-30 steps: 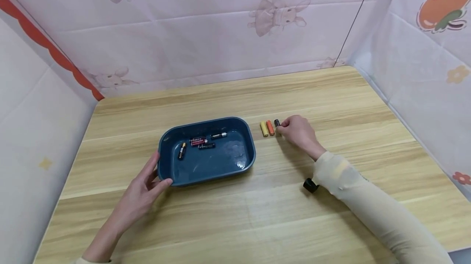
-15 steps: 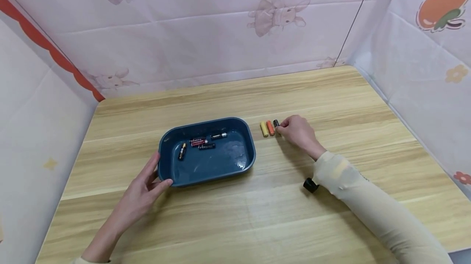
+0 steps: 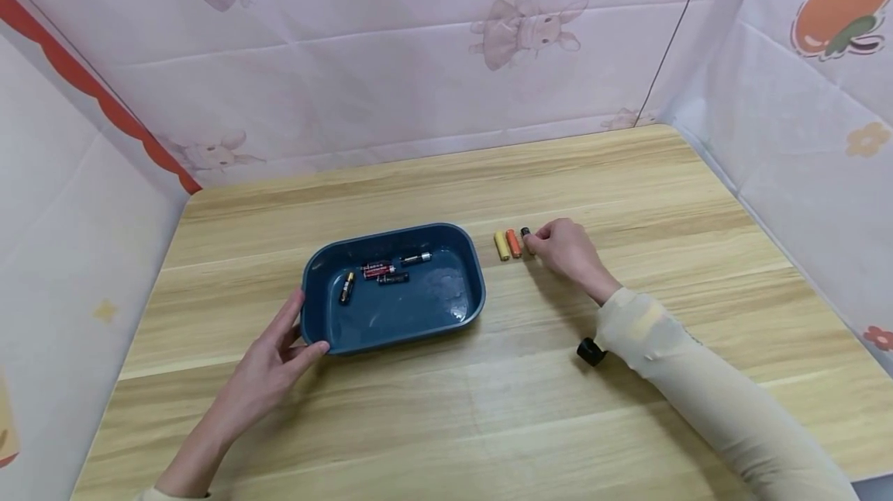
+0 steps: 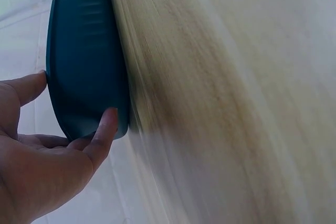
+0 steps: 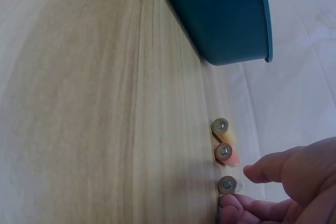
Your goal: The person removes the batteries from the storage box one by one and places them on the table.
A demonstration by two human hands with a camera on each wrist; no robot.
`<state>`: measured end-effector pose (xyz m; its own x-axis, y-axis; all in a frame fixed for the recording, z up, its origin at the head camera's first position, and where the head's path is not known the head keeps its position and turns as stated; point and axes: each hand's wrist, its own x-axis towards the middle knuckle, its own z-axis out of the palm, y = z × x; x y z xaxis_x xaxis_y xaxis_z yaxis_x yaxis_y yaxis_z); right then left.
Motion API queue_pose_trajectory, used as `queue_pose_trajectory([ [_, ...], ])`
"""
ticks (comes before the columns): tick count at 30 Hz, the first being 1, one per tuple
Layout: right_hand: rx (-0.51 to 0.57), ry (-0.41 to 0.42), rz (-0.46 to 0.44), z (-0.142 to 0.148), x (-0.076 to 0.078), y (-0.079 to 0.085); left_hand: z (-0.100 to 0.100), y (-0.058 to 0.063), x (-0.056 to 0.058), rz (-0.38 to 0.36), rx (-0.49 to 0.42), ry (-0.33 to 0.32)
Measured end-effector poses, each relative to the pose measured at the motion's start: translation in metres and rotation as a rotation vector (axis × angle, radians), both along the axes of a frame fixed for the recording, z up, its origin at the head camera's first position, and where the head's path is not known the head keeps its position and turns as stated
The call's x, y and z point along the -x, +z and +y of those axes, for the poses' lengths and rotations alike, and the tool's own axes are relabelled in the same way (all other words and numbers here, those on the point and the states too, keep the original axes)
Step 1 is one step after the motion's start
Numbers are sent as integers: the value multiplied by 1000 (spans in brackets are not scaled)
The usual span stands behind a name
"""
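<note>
My left hand (image 3: 261, 377) holds the near left corner of a dark blue tray (image 3: 391, 342), its thumb against the front wall and fingers at the left side. Several batteries lie in the tray, including a red one (image 3: 379, 271) and a black and gold one (image 3: 346, 288). To the tray's right, a yellow battery (image 3: 501, 246) and an orange battery (image 3: 513, 243) lie side by side. Beside them is a black battery (image 3: 525, 231), partly hidden by my right hand (image 3: 568, 253). In the right wrist view, fingers (image 5: 252, 205) touch that battery while the thumb is apart from it.
A light wooden table (image 3: 446, 423) carries everything. Patterned cloth walls (image 3: 391, 90) stand behind and at both sides. A small black object (image 3: 591, 351) shows beside the right sleeve (image 3: 670, 346).
The black battery has shifted slightly beside the orange one, with my right hand staying at it. My left hand and the tray stay in place.
</note>
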<state>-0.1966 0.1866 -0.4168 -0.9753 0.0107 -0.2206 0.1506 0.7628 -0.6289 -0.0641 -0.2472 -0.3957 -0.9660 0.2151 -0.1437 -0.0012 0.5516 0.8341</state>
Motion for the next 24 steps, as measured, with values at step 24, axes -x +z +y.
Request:
queue_pose_trajectory([
  [24, 95, 41, 193, -4, 3, 30, -1, -5, 0, -2, -35, 1],
])
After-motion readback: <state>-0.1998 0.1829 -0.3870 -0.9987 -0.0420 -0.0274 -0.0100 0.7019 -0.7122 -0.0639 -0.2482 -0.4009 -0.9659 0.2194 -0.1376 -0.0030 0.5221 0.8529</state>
